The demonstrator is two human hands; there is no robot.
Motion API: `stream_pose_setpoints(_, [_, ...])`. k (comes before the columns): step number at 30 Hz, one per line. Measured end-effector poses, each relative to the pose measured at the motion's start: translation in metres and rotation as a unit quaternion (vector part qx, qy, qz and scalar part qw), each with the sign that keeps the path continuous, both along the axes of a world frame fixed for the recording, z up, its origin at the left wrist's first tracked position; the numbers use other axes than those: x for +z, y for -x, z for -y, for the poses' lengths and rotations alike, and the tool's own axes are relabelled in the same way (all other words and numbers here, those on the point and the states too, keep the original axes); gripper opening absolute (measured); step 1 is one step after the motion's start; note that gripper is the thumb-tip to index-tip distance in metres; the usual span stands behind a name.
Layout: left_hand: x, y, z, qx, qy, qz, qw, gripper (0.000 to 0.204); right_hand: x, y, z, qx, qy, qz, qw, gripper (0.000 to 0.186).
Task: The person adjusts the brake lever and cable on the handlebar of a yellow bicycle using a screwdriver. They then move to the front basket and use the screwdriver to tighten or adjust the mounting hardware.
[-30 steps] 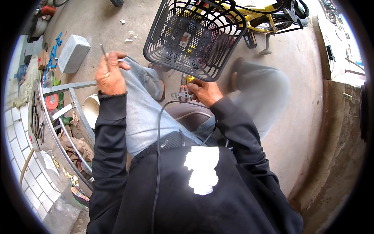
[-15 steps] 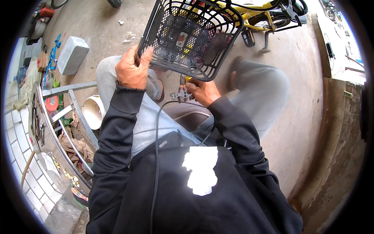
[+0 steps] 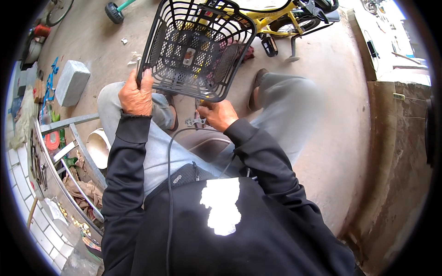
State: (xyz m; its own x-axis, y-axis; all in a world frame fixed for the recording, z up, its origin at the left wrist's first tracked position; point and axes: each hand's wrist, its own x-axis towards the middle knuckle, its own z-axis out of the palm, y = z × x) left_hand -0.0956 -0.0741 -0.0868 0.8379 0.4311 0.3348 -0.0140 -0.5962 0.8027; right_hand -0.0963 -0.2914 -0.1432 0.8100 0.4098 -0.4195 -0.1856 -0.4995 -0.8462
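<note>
A black plastic bicycle basket (image 3: 189,83) is tilted with its open top toward me, above my shins. My left hand (image 3: 137,95) is closed on its near left corner, thumb inside the rim and fingers outside. Just below the basket's near rim is my right hand (image 3: 219,114), its fingers curled together. A bit of yellow shows at those fingertips, but what they hold is too small to make out. Beside them, a silvery metal tool (image 3: 196,122) with several holes or notches lies low between my legs, partly hidden by the hand.
Beyond the basket stands a yellow bicycle (image 3: 272,20) with a black pedal (image 3: 270,46) and a kickstand. At left are a grey block (image 3: 72,83), a white bucket (image 3: 98,148) and a metal frame (image 3: 69,123). A low wall (image 3: 399,152) runs along the right.
The whole view has shifted, so the basket, hands and floor things appear farther left and slightly lower. Both hands keep about the same places at the basket.
</note>
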Motion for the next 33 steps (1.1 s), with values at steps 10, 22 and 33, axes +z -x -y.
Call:
stream_pose_setpoints(10, [-0.006,-0.001,0.001,0.0,0.022,-0.009,1.0,0.022,0.002,-0.001,0.001,-0.001,0.009,0.033,0.999,0.022])
stream_pose_setpoints(22, [-0.008,-0.002,0.003,0.001,0.031,-0.006,1.0,0.023,0.004,-0.001,0.002,0.002,0.01,0.036,0.999,0.022])
stream_pose_setpoints(33, [-0.009,-0.002,0.001,0.0,0.035,-0.014,0.999,0.023,0.011,-0.002,0.002,0.013,0.028,0.019,0.999,0.028])
